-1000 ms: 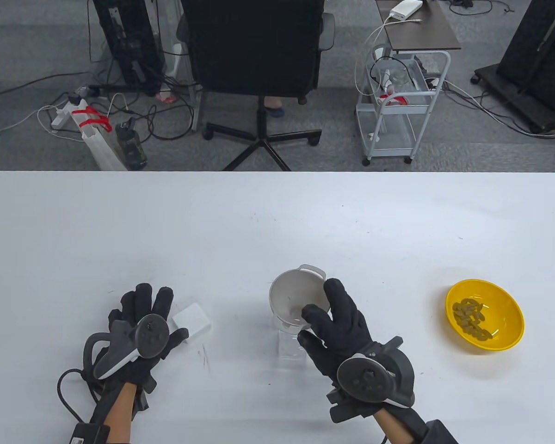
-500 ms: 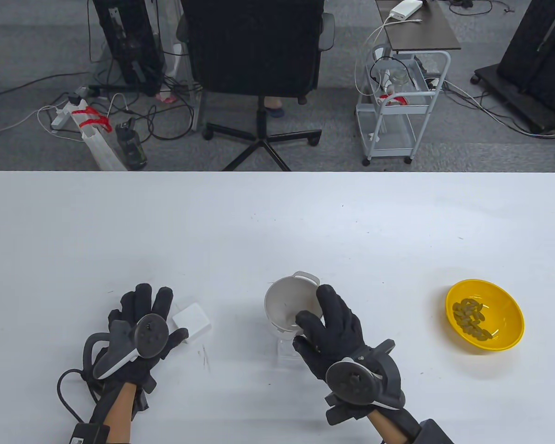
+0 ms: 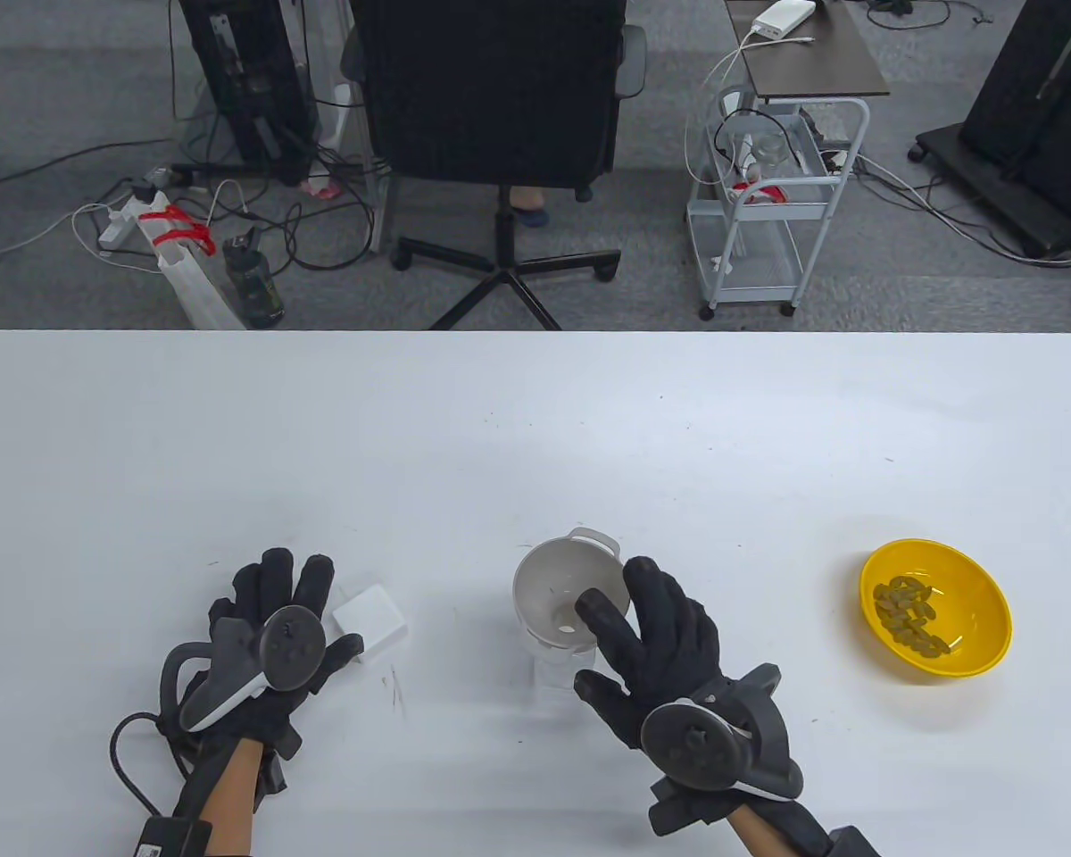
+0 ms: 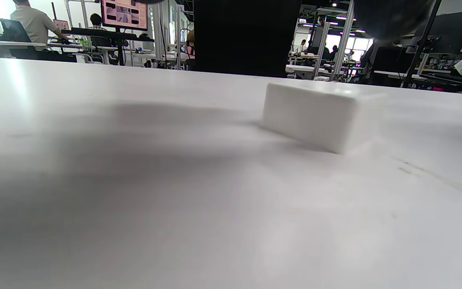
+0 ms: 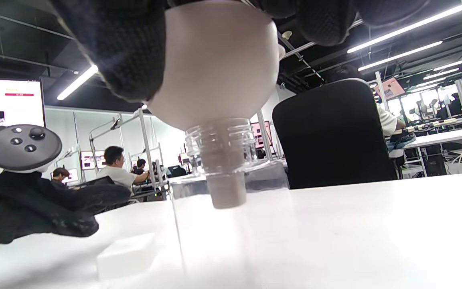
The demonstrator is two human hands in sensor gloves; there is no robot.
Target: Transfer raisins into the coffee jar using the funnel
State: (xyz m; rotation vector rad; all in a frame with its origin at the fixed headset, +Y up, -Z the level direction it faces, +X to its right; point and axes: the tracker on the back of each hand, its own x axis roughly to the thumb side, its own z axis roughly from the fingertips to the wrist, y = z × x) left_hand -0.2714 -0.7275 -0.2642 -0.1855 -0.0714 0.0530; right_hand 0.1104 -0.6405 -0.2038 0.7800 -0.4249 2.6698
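Gripping the pale grey plastic funnel (image 3: 564,596) at its rim, my right hand (image 3: 656,647) has thumb inside and fingers (image 5: 327,20) outside, its spout already down the neck of the clear plastic coffee jar (image 5: 231,208). I judge letting go crookedly could tip the light jar. My left hand (image 3: 272,625) lies flat, fingers spread, beside one white block (image 3: 370,619). Rightward, well apart: one yellow bowl (image 3: 982,656) of raisins (image 3: 910,614), too heaped to count.

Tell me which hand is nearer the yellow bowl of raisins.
Right. The right hand grips the funnel, left of the yellow bowl; the left hand lies flat much farther left, beside the white block.
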